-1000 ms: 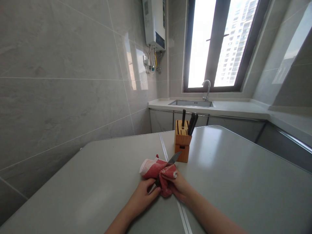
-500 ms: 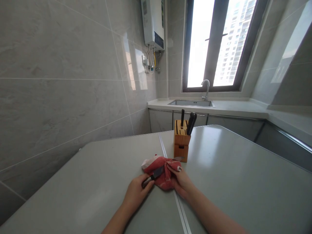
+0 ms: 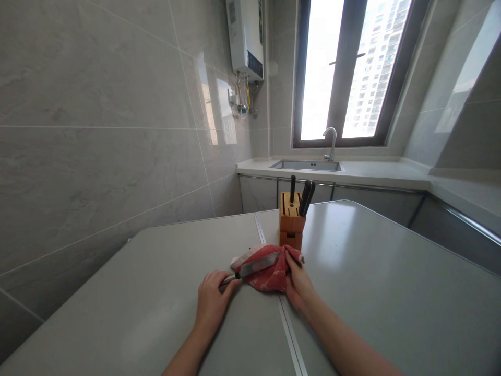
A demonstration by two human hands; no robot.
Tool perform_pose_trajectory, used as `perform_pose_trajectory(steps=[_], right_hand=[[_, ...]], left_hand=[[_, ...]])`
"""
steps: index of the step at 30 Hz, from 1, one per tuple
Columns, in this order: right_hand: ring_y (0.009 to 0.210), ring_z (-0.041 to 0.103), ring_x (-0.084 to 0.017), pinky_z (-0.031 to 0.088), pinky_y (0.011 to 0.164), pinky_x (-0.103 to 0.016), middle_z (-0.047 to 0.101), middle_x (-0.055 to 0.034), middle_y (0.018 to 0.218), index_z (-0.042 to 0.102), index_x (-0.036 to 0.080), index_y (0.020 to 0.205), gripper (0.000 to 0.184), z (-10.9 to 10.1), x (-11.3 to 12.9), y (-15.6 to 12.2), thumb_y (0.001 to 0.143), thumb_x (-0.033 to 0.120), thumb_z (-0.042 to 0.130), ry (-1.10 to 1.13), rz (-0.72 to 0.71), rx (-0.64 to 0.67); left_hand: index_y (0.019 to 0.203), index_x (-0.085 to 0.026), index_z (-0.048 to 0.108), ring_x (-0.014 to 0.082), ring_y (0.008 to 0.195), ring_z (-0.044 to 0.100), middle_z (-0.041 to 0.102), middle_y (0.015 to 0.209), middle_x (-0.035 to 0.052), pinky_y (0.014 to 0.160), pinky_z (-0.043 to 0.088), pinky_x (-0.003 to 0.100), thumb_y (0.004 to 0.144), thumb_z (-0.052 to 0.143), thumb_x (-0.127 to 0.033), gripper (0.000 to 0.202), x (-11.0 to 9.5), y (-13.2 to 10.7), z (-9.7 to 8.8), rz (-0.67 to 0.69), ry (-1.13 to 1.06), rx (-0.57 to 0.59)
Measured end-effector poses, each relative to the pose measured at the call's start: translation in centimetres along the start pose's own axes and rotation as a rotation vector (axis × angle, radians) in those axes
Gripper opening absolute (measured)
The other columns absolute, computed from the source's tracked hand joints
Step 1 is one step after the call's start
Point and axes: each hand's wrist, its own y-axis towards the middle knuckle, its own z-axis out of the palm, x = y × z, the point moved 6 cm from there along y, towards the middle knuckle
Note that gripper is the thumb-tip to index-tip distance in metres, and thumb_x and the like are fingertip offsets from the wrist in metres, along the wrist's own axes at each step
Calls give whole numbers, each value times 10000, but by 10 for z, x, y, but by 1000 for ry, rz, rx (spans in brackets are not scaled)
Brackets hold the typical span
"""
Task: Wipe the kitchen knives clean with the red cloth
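My left hand [image 3: 214, 297] is closed around the handle of a kitchen knife [image 3: 259, 264], whose blade points right and slightly away from me. Behind and under the blade spreads a red and white cloth [image 3: 270, 282]. My right hand [image 3: 298, 282] pinches the cloth around the blade's tip end, so the tip is hidden in the folds. Just beyond the cloth stands a wooden knife block [image 3: 291, 223], upright, with black-handled knives [image 3: 307, 198] in some of its slots.
The pale table [image 3: 156, 292] has a light seam strip [image 3: 290, 337] running away from me. Past its far edge are a white counter [image 3: 379, 169], a steel sink [image 3: 309, 165] and a faucet [image 3: 332, 142]. A water heater [image 3: 246, 39] hangs on the tiled wall.
My right hand and the cloth have slid right and away along the blade towards its tip, baring more of it. My left hand has shifted slightly left with the handle.
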Motion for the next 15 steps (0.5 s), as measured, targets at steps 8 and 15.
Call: perform_pose_trajectory(steps=[8, 15], right_hand=[[789, 673, -182, 557, 684, -285, 714, -6, 911, 599, 237, 1001, 387, -3, 4, 1, 664, 358, 746, 6, -58, -48], [737, 677, -181, 551, 676, -288, 717, 2, 859, 591, 240, 984, 408, -8, 9, 3, 638, 377, 758, -17, -71, -115]], left_hand=[[842, -197, 642, 218, 822, 570, 637, 849, 48, 748, 427, 319, 808, 522, -501, 329, 2, -1, 4, -48, -84, 47], [839, -178, 641, 216, 804, 586, 652, 839, 52, 734, 438, 306, 807, 516, -499, 346, 17, 2, 4, -127, -128, -3]])
